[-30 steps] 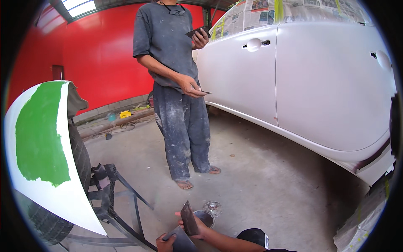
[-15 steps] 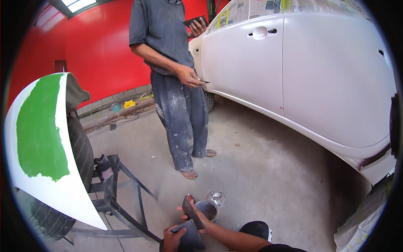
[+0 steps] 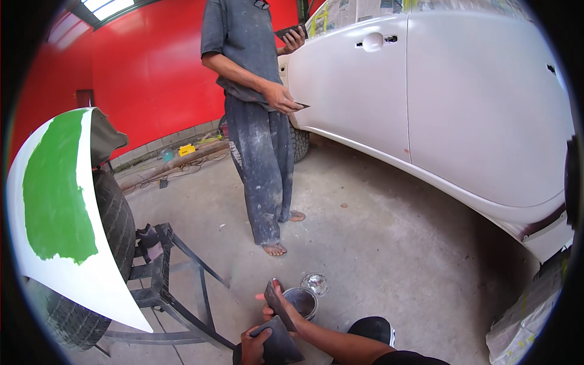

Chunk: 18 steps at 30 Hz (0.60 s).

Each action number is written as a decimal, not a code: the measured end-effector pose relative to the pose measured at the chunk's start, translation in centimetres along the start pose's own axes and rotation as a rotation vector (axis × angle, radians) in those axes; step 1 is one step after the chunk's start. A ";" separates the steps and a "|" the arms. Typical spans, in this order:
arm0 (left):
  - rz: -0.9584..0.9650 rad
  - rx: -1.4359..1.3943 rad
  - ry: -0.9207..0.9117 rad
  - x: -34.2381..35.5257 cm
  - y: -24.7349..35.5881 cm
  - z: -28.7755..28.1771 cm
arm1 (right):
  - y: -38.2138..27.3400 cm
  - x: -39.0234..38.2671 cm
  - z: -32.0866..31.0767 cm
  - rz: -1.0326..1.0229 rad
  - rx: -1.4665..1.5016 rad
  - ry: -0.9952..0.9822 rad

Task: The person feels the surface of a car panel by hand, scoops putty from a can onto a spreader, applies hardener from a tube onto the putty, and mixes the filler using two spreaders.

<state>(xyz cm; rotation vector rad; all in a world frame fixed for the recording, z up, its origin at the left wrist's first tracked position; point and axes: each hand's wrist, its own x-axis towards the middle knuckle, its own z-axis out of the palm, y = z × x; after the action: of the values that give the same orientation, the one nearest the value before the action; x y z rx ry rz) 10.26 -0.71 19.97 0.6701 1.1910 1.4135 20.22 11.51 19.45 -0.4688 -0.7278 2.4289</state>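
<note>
At the lower edge my left hand [image 3: 251, 348] is closed on a dark flat rectangular plate [image 3: 281, 345], thumb on top. Just beyond it, my right hand [image 3: 289, 309] grips a second, narrower dark flat plate [image 3: 277, 302], with the fingers showing past its left side. The two plates lie close together, and I cannot tell whether they touch. Beside my right hand stands an open round can [image 3: 302, 300] with a greyish inside. Its shiny round lid [image 3: 315, 284] lies on the floor behind it.
At left, a white curved panel [image 3: 118, 291] with a green coating [image 3: 58, 194] rests by tyres [image 3: 114, 213] and a black metal stand [image 3: 159, 286]. A co-worker [image 3: 258, 152] stands ahead holding dark flat pieces. A white car [image 3: 350, 91] with masked windows fills the right.
The co-worker has shifted slightly right, and the hand with the thin dark piece has risen a little. My hands keep their grips almost unmoved.
</note>
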 end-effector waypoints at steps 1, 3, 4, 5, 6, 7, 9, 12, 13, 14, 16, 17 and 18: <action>0.000 -0.032 0.053 -0.2 0.9 1.2 | 0.2 0.1 0.2 -0.023 0.014 0.008; -0.002 -0.062 0.109 -0.3 1.3 1.5 | 0.7 0.2 0.1 -0.023 0.037 -0.037; 0.048 -0.006 0.078 -0.1 1.2 1.3 | 0.9 0.3 0.0 -0.022 0.056 -0.086; 0.099 0.050 0.046 0.0 1.2 1.0 | 1.2 0.4 0.1 -0.020 0.059 -0.086; 0.096 0.051 0.046 0.1 1.4 0.7 | 1.2 0.5 0.2 -0.033 0.034 -0.098; 0.133 0.106 0.028 0.3 1.8 0.3 | 1.2 0.6 0.2 -0.046 0.009 -0.110; 0.167 0.161 0.011 0.6 2.3 0.0 | 2.2 1.3 -0.4 -0.053 -0.041 -0.102; 0.222 0.108 0.037 1.5 2.6 -0.4 | 5.2 4.0 -1.5 -0.013 -0.097 -0.049; 0.303 0.184 0.024 1.9 2.8 -1.3 | 5.9 4.7 -1.3 0.045 -0.104 -0.014; 0.383 0.261 0.011 2.1 3.1 -2.0 | 6.5 4.8 -1.4 0.046 -0.101 -0.012; 0.339 0.095 0.065 2.4 3.6 -2.6 | 6.6 4.3 -0.3 -0.284 -0.383 -0.052; 0.294 -0.071 0.117 2.5 3.9 -3.0 | 6.2 4.0 -0.1 -0.282 -0.383 -0.052; 0.275 -0.126 0.122 2.8 3.3 -4.6 | 4.4 3.1 1.1 -0.165 -0.263 -0.050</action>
<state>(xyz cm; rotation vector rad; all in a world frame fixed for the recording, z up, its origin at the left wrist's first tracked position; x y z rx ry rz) 4.27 1.05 20.92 0.6855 1.1234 1.7659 15.46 9.87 17.28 -0.4317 -1.0716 2.2085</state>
